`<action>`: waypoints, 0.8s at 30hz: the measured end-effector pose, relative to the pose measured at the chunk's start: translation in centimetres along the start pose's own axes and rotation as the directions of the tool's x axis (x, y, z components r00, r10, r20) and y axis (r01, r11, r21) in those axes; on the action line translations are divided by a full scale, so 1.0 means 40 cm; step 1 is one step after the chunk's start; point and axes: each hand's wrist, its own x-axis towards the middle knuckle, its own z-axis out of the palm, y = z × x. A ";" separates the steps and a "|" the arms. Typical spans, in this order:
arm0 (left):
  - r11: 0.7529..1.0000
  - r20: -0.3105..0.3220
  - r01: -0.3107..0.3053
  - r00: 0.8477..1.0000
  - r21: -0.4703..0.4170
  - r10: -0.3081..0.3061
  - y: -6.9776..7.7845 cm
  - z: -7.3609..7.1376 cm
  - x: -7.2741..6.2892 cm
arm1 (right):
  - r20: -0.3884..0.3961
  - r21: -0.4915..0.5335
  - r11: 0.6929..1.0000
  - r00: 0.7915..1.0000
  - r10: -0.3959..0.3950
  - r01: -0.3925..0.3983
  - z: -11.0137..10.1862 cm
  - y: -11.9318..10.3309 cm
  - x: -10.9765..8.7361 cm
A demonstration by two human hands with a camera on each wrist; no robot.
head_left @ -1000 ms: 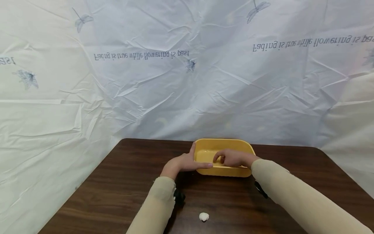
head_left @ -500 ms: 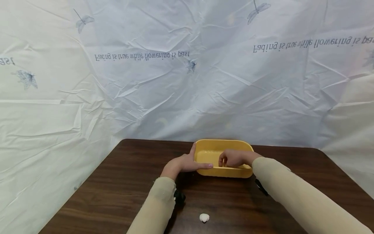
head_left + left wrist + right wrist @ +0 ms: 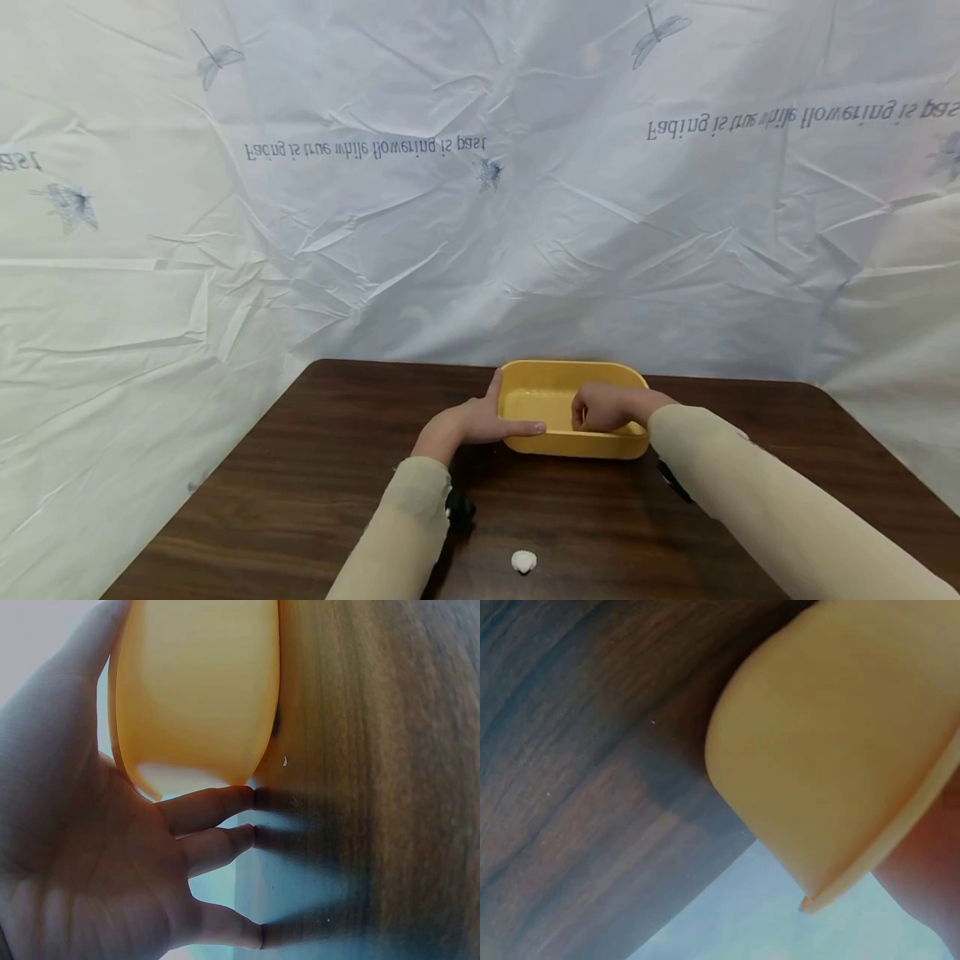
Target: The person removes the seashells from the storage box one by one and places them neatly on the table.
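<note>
A yellow rectangular plastic basin point(image 3: 517, 443) with rounded corners stands at the far side of the dark wooden table. My left hand point(image 3: 480, 417) rests against its left end, thumb along the front rim and fingers straight and spread. In the left wrist view, that hand point(image 3: 112, 847) lies against the basin's wall point(image 3: 199, 682), fingertips touching the table. Inside the basin, near the front wall, is my right hand point(image 3: 607, 407) with its fingers curled. The front wall hides its fingertips, so whether they hold anything cannot be seen. A small white seashell point(image 3: 523, 561) lies on the table nearer me.
The brown table point(image 3: 315, 483) reaches to a wrinkled white printed sheet point(image 3: 450, 250) hanging close behind the basin. Both forearms wear beige sleeves, with a dark wrist device point(image 3: 460, 510) on the left one.
My right hand has moved a little to the right inside the basin, and its fingers have curled in more. The left hand and the seashell stay put.
</note>
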 end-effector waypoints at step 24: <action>1.000 -0.001 0.007 1.000 -0.006 -0.007 -0.001 0.004 0.001 | 0.006 -0.125 0.991 0.999 -0.041 0.042 -0.146 -0.100 -0.056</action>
